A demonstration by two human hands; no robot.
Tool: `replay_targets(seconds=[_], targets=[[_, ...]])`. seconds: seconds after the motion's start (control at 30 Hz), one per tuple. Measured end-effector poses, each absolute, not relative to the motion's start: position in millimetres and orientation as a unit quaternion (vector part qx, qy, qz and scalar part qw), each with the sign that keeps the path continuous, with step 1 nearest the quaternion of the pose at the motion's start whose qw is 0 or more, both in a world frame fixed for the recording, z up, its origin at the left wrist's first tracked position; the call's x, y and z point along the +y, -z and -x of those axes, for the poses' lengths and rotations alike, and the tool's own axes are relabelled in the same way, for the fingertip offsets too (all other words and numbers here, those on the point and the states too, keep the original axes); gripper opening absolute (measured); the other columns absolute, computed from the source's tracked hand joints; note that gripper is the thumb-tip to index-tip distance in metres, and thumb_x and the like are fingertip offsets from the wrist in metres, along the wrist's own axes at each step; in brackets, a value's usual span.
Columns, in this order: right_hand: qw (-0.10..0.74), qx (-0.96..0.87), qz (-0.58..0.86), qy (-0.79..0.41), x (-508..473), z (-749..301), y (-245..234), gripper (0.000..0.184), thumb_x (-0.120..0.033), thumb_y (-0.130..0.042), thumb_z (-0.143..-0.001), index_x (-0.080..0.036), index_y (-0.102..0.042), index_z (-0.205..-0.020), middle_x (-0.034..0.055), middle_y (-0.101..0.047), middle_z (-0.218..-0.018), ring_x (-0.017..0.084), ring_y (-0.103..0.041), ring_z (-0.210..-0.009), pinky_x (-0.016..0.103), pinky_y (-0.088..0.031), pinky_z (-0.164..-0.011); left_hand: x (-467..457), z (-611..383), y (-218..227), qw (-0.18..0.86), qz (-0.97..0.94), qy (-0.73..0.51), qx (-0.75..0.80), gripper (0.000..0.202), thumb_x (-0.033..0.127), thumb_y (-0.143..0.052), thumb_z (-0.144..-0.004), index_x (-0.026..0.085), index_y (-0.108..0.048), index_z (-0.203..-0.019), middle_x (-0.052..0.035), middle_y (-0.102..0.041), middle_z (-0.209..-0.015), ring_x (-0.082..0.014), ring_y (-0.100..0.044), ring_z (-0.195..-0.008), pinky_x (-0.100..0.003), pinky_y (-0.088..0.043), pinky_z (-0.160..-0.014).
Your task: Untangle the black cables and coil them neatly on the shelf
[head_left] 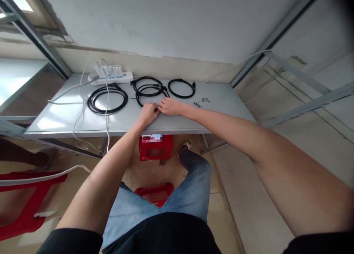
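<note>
My left hand (148, 113) and my right hand (170, 106) meet at the table's front edge, their fingertips closed on the lower part of a black cable coil (151, 87). The fingers hide the exact spot where they grip. To the left of them lies a larger coiled black cable (107, 100). A smaller black cable loop (181, 88) lies to the right, apart from my hands. Beyond it are several thin dark wires (201, 102).
A white power strip (110, 78) with white plugs stands at the back of the grey table (55, 121). White cords (82, 99) trail over its left side to the floor. Red plastic stools (156, 147) stand below, near my blue jeans (190, 169).
</note>
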State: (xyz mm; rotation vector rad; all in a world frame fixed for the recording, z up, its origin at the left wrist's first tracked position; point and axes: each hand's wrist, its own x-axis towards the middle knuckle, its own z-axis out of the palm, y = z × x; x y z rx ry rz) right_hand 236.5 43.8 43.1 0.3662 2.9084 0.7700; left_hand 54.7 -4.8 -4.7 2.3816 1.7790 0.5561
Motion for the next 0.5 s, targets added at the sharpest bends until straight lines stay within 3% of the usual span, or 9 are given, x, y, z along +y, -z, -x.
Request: replay_targets(seconds=[0.27,0.5], targets=[[0.013,0.956,-0.165,-0.242,44.5,-237.3,-31.8,0.045,-0.011,-0.031,-0.108,-0.012,-0.076,-0.113,0.0198,-0.076,-0.102,0.032,-0.063,-0.097,0.047,-0.045,-0.081,-5.0,-54.1,3.4,0.069,-0.791,-0.185,0.579,0.036,0.029,-0.048,-0.106,0.02,-0.083,-0.103,-0.0158,-0.08,-0.11,-0.0316,-0.071,-0.108,-0.04,-0.051,-0.095],[0.07,0.954,-0.217,-0.193,34.9,-236.7,-46.0,0.037,-0.01,-0.039,-0.107,-0.007,-0.073,-0.121,0.0229,-0.078,-0.11,0.031,-0.07,-0.1,0.042,-0.046,-0.081,-5.3,-53.7,4.0,0.066,-0.795,-0.176,0.576,0.037,0.035,-0.05,-0.109,0.02,-0.083,-0.109,-0.0155,-0.079,-0.111,-0.0321,-0.069,-0.11,-0.041,-0.048,-0.096]])
